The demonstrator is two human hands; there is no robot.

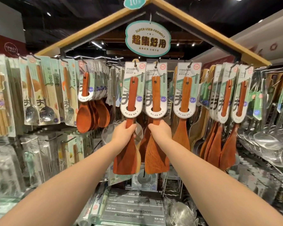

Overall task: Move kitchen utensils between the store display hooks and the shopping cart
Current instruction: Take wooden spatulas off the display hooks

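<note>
The display rack [203, 31] under its wooden roof carried rows of metal hooks [156, 63]. At the centre three carded wooden turners hung side by side, each on its own hook: the left turner [132, 95], the middle turner [155, 95] and the right turner [185, 95]. Wooden rice spoons [84, 118] hung to their left, then carded metal spoons [46, 111] and a fork [69, 111]; more turners [225, 98] hung to the right.

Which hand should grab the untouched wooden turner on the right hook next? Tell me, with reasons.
Right, probably. The right hand grips the middle turner, next to the untouched turner; the left hand grips the leftmost turner, farther off. Both hands are occupied, though.
</note>
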